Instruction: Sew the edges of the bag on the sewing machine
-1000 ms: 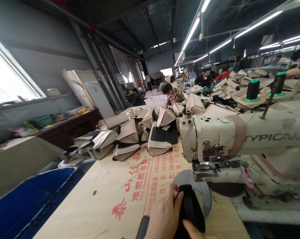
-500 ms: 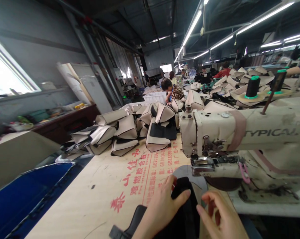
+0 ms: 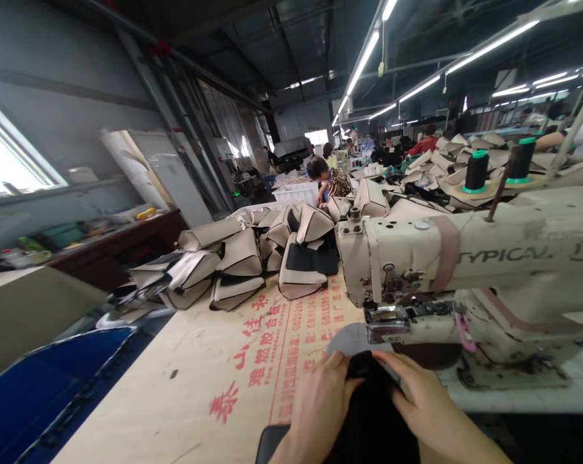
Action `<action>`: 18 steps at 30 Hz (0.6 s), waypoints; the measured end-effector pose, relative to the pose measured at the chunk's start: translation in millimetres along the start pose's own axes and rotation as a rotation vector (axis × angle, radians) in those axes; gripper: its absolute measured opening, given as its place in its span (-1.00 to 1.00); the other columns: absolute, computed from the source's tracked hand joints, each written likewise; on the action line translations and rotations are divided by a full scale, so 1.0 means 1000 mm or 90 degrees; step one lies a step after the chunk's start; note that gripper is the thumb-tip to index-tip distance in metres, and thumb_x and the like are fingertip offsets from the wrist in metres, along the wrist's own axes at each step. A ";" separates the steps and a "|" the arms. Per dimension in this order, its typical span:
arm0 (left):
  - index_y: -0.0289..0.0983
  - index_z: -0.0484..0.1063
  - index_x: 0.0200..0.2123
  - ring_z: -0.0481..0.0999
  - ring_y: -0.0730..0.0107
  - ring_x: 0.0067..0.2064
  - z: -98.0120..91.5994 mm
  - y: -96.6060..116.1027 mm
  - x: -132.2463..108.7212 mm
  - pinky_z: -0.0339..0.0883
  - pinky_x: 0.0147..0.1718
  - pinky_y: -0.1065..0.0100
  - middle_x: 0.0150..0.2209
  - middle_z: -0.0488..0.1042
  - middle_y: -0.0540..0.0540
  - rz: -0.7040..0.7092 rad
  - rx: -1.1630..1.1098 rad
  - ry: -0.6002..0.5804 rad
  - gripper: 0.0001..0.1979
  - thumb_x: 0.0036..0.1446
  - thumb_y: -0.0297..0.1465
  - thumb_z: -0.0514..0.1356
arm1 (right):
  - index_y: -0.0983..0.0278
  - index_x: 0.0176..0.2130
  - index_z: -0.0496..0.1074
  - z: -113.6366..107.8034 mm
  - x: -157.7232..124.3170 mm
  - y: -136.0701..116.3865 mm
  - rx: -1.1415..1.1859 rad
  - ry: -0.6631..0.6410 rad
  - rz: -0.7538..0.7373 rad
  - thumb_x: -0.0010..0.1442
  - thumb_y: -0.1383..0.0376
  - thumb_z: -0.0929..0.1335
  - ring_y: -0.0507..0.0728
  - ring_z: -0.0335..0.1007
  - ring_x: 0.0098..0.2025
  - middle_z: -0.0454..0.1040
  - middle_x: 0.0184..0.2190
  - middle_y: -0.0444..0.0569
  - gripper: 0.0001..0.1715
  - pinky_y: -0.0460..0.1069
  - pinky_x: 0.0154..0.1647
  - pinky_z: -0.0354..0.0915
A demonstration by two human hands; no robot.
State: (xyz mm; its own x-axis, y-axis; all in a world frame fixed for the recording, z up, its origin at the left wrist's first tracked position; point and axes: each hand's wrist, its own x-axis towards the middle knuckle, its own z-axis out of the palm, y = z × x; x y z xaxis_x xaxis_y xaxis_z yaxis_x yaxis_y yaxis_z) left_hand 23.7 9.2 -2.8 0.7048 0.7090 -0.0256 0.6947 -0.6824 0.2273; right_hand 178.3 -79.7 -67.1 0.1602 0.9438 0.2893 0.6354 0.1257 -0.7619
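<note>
Close in front of me, a black fabric piece is gripped from both sides. My left hand is closed on its left edge, thumb pressed on top. On the opposite edge my right hand is closed, fingers reaching over the upper corner. Part of a black panel shows beyond my left wrist. Just past my hands stands a sewing machine, with a pink clip-like piece on its arm. The fabric's lower end runs out of view.
Several beige sewn pieces with black edging are heaped behind the plywood table with red print. A blue bin is at the left. Black thread spools stand above the machine. A person bends over a white crate farther back.
My right hand was loosely curled beside the fabric and now grips its right edge. The black fabric has turned and covers the pale part that showed. The view has shifted slightly right.
</note>
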 end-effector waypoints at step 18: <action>-0.12 0.36 0.01 0.44 0.38 -0.14 -0.030 -0.021 -0.010 0.27 -0.14 0.44 -0.18 0.48 -0.05 0.173 -0.193 -0.089 -0.56 0.12 -0.58 -0.06 | 0.21 -0.10 0.33 -0.018 0.016 0.006 -0.011 -0.084 -0.185 0.30 0.31 0.16 0.09 0.32 -0.13 0.41 -0.19 -0.04 -0.76 -0.03 -0.10 0.30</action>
State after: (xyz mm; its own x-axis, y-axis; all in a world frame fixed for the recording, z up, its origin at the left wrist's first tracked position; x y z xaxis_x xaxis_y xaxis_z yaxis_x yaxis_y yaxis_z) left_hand -2.6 22.0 22.2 0.8838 0.4649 -0.0519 0.4216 -0.7435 0.5192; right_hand 198.5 -69.6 -56.3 -0.1286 0.9010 0.4143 0.6537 0.3912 -0.6479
